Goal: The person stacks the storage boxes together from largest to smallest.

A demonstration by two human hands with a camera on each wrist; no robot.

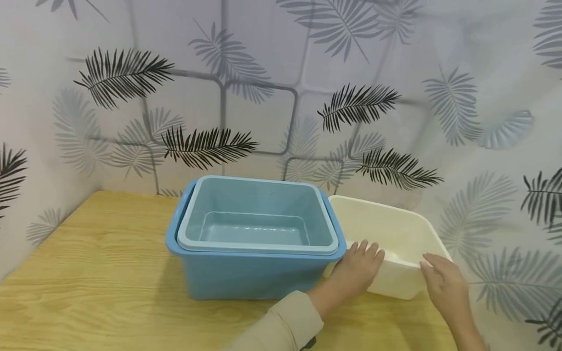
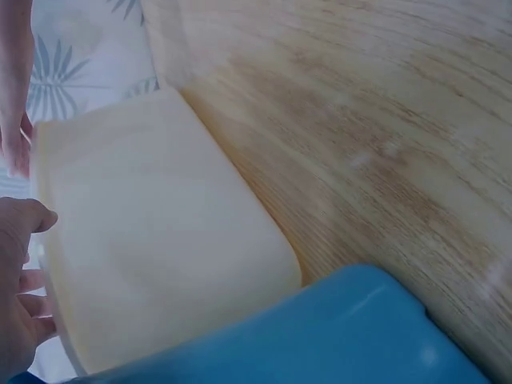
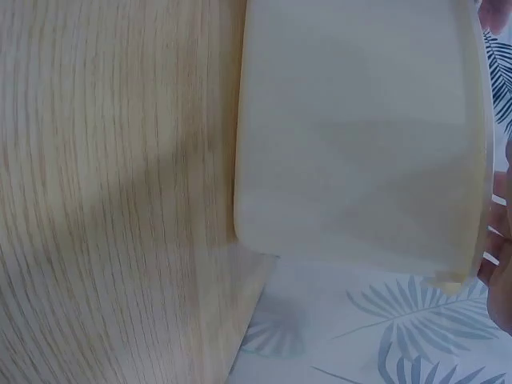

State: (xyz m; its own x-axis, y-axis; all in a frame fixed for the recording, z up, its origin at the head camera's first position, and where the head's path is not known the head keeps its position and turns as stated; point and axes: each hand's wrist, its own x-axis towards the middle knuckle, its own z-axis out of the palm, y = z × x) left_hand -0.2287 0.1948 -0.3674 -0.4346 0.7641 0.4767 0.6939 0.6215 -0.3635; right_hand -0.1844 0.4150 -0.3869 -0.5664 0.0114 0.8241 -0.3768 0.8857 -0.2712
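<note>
A cream plastic bin point(image 1: 386, 222) stands on the table at the right, its open top facing up. My left hand point(image 1: 357, 270) grips its near rim beside the blue bin, fingers over the edge and thumb outside. At the near right corner, my right hand point(image 1: 448, 287) holds the same rim. In the left wrist view the left hand point(image 2: 20, 280) shows at the left edge, against the cream bin's wall point(image 2: 160, 232). The right wrist view shows part of the right hand point(image 3: 500, 264) curled at the rim.
Left of the cream bin stands a larger blue bin point(image 1: 250, 278), with a light blue bin point(image 1: 254, 204) nested inside it. Both are on the wood-grain table point(image 1: 96, 273). A leaf-patterned wall covering point(image 1: 272, 117) rises behind the table and along its right side.
</note>
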